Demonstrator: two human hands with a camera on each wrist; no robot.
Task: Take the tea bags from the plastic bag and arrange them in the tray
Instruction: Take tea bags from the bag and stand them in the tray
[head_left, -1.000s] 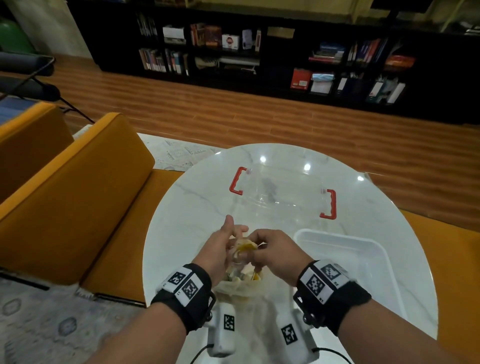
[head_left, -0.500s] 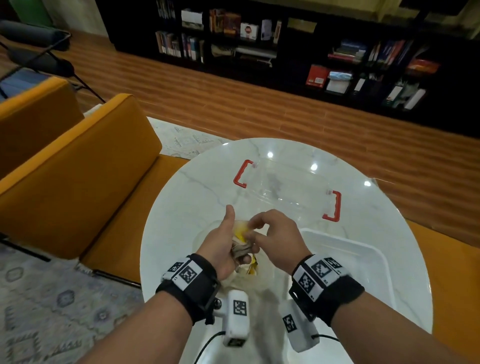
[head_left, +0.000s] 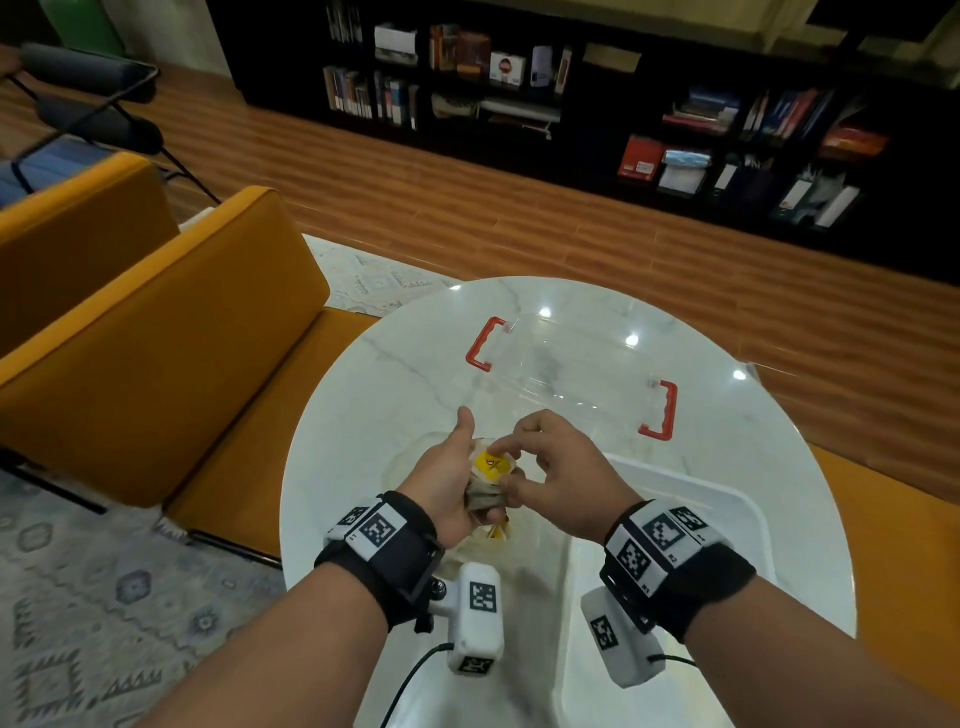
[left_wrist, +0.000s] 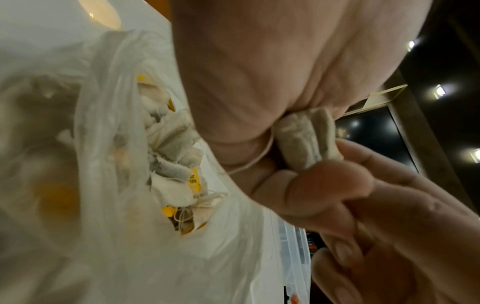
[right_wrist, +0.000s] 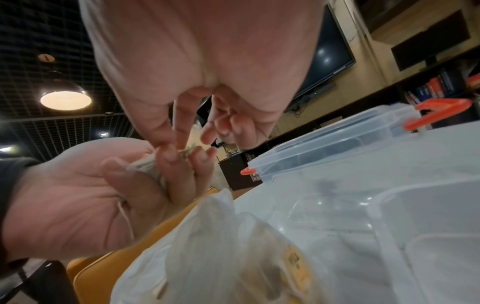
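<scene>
My left hand (head_left: 480, 488) grips a small bunch of tea bags (head_left: 488, 465) with yellow tags just above the table. One grey tea bag (left_wrist: 307, 139) sits squeezed in its curled fingers. My right hand (head_left: 511, 470) meets it from the right, and its thumb and forefinger pinch the top of a tea bag (right_wrist: 145, 165) in that bunch. The thin white plastic bag (left_wrist: 109, 164) lies under both hands, its mouth open on several more tea bags (left_wrist: 176, 160). The white tray (head_left: 737, 512) stands right of the hands; what is in it is hidden by my right arm.
A clear plastic box (head_left: 571, 374) with red clip handles (head_left: 485, 343) lies beyond the hands on the round marble table (head_left: 363, 415). Orange chairs (head_left: 156, 332) stand to the left and a dark bookshelf (head_left: 519, 93) at the back.
Both hands have lifted a little from the bag's mouth with the bunch of tea bags. My right forefinger now lies on a yellow tag.
</scene>
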